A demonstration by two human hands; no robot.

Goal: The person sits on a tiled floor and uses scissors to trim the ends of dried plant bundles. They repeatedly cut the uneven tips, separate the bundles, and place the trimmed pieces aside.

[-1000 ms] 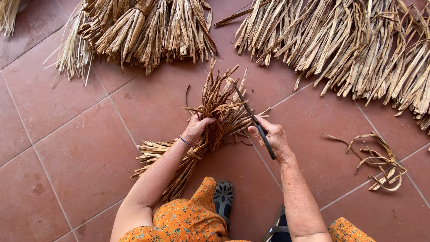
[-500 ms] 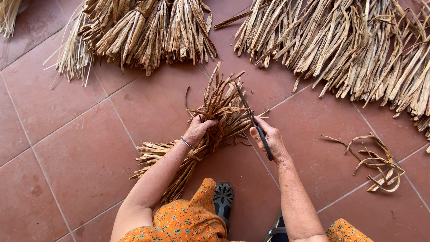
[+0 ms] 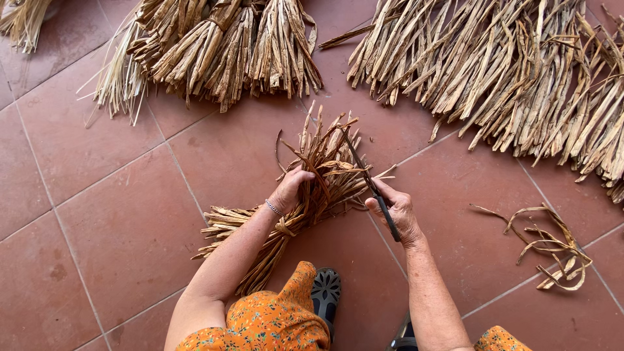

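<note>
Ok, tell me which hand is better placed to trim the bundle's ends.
Probably the right hand: it holds the dark blade, already lying against the bundle. The left hand grips the bundle's middle, steadying it.

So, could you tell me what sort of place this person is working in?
Probably a home yard or craft workshop floor for dried plant fibre. Terracotta floor tiles carry heaps of dried leaves and tied bundles. The left hand grips a bundle; the right hand holds a blade.
</note>
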